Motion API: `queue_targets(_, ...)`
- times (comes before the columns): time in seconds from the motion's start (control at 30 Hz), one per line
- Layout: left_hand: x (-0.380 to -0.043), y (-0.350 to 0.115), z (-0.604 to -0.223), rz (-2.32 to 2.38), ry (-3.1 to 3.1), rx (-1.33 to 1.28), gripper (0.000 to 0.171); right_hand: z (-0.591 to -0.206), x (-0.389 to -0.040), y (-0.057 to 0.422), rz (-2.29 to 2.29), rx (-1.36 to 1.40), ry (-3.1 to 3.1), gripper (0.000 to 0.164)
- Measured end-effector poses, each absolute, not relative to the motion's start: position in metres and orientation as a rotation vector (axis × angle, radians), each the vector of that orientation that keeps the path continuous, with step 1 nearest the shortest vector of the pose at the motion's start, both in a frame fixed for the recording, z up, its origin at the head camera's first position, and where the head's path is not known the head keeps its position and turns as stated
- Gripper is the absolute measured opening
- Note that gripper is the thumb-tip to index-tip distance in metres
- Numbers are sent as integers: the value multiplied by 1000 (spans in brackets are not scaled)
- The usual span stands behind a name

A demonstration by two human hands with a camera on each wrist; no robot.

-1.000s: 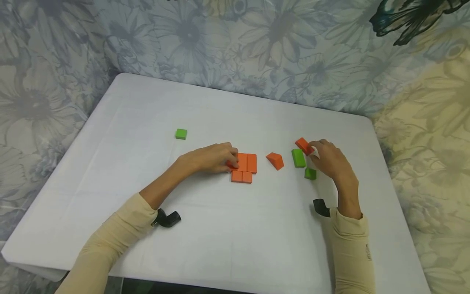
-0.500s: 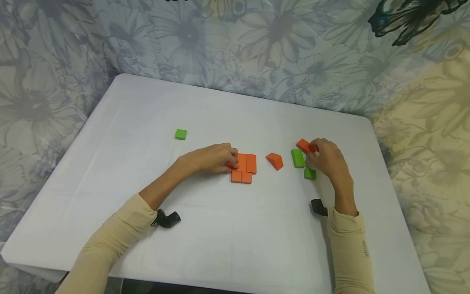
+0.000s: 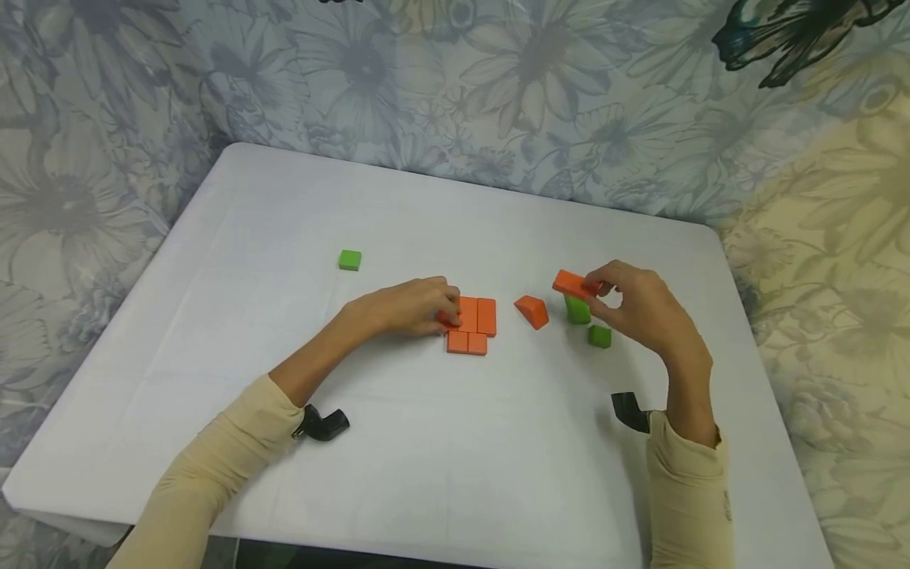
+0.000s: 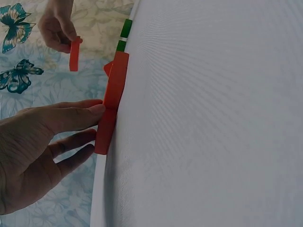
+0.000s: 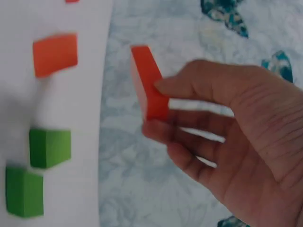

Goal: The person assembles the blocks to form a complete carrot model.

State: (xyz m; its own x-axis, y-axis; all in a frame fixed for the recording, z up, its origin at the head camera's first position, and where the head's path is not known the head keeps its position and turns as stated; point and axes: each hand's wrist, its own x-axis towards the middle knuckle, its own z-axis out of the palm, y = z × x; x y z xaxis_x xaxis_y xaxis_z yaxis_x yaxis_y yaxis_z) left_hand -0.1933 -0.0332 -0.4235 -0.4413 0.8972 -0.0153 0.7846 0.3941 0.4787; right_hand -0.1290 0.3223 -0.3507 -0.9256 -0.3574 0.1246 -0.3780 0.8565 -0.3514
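In the head view my right hand (image 3: 636,304) pinches an orange block (image 3: 571,284) by one end, thumb against fingers. The block is raised over the table and partly overlaps a green block (image 3: 578,310). A small green block (image 3: 600,337) lies just below the hand. At centre my left hand (image 3: 415,307) grips the left end of a flat group of orange blocks (image 3: 468,314), its fingers hiding part of it. From the left wrist view, the left thumb and fingers meet the side and top of the orange blocks (image 4: 116,80).
An orange wedge-like block (image 3: 532,312) lies between the group and the green blocks. Farther left is a lone green block (image 3: 350,260). The white-covered table (image 3: 455,458) backs onto flowered wall covering (image 3: 426,79). Black curved pieces (image 3: 327,425) stick out at both wrists.
My right hand has lifted the orange block off its spot beyond the green blocks and shifted it slightly left. My left hand stays on the orange group.
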Motion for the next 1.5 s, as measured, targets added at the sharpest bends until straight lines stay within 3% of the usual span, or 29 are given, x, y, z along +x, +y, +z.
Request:
queue_targets(0.3, -194, -33, -425, 607, 2380, 1492, 21, -358, -118, 257, 544, 1145, -3155, 20)
queue_targets(0.53, -194, -33, -424, 603, 2373, 1468, 21, -372, -107, 222, 447, 1425, -3089, 17)
queue_targets(0.73, -194, -33, -423, 597, 2375, 1458, 21, -382, -98, 205, 260, 1448, -3087, 13)
queue_targets(0.93, -195, -33, -423, 589, 2379, 1468, 20, -392, -97, 196, 87, 1429, -3012, 19)
queue_targets(1.5, -196, -33, -424, 563, 2383, 1484, 20, -403, -102, 189, 64, 1376, -2926, 21)
